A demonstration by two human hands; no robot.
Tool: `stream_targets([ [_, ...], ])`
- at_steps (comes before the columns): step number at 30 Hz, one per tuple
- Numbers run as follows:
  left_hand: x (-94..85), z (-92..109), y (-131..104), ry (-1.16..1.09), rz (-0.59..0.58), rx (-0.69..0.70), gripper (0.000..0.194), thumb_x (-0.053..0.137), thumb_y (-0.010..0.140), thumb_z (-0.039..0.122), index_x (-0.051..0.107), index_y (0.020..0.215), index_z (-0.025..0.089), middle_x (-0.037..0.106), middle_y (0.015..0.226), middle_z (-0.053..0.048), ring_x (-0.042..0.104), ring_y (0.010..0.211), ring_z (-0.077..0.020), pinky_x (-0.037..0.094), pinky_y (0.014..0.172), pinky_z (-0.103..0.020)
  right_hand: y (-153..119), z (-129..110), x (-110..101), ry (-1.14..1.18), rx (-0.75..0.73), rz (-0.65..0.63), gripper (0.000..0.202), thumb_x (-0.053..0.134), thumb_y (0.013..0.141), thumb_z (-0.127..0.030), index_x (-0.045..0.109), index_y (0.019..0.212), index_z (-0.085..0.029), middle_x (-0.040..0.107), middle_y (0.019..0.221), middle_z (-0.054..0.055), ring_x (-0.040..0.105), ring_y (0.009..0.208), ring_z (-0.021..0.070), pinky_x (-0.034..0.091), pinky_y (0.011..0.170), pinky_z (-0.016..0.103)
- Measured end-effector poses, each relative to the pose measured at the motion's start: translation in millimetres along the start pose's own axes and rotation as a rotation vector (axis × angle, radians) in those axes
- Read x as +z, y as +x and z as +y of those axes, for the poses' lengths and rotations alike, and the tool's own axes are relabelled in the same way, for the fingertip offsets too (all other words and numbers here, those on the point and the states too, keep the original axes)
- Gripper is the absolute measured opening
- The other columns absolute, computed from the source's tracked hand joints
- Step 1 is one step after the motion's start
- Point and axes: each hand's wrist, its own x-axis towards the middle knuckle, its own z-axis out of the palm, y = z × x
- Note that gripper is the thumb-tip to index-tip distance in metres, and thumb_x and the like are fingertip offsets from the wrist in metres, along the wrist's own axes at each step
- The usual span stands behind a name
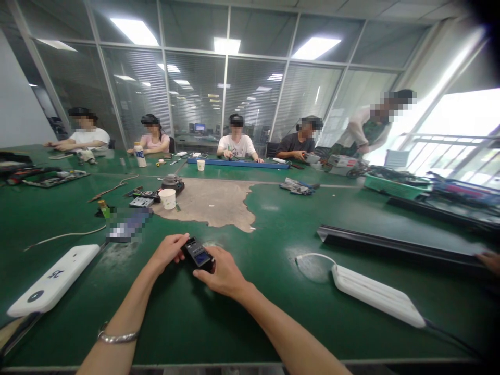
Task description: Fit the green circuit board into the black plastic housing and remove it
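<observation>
The left hand (171, 252) pinches the far-left end of a small black box-shaped device (192, 250), and the right hand (224, 270) grips its right side, over the smooth green tabletop (297, 291); whether it touches down is hard to tell. Open green surface stretches rightward to a rounded white plastic slab (375, 294); ahead lies a ragged-edged tan patch (213, 200).

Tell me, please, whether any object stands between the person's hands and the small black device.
Nothing visible does. The right hand directly holds the black device at its lower right, and the left hand touches its upper-left end.
</observation>
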Motion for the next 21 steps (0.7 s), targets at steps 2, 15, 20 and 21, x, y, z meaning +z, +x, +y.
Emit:
stream_targets([
  [2, -0.6, -1, 1, -0.018, 0.029, -0.005, 0.058, 0.053, 0.073, 0.066, 0.066, 0.088, 0.011, 0.059, 0.054, -0.002, 0.055, 0.044, -0.0134, 0.036, 0.037, -0.020, 1, -5, 9, -0.012, 0.019, 0.037, 0.042, 0.071, 0.071, -0.039, 0.057, 0.106, -0.020, 0.060, 0.094, 0.004, 0.054, 0.089, 0.0200, 0.042, 0.080, 0.031],
  [15, -6.0, -7, 6, -0.054, 0.109, 0.003, 0.063, 0.052, 0.072, 0.069, 0.067, 0.084, 0.010, 0.056, 0.048, -0.001, 0.050, 0.038, -0.0121, 0.036, 0.039, -0.022, 12, -21, 30, -0.179, 0.167, 0.054, 0.037, 0.063, 0.073, -0.047, 0.052, 0.095, -0.019, 0.056, 0.091, 0.007, 0.055, 0.083, 0.0222, 0.043, 0.073, 0.034],
  [20, -5.4, -7, 8, -0.037, 0.091, -0.007, 0.063, 0.050, 0.074, 0.068, 0.067, 0.090, 0.010, 0.055, 0.046, 0.000, 0.049, 0.039, -0.0120, 0.032, 0.036, -0.020, 6, -16, 33, -0.102, 0.162, 0.102, 0.032, 0.064, 0.073, -0.045, 0.053, 0.092, -0.021, 0.054, 0.090, 0.004, 0.054, 0.082, 0.0196, 0.043, 0.073, 0.031],
  [21, -5.3, -6, 8, -0.040, 0.090, -0.012, 0.063, 0.050, 0.074, 0.068, 0.067, 0.092, 0.010, 0.055, 0.047, 0.000, 0.049, 0.038, -0.0117, 0.031, 0.035, -0.020, 5, -15, 33, -0.084, 0.152, 0.107, 0.031, 0.065, 0.073, -0.044, 0.054, 0.091, -0.021, 0.053, 0.090, 0.004, 0.054, 0.082, 0.0188, 0.043, 0.073, 0.030],
])
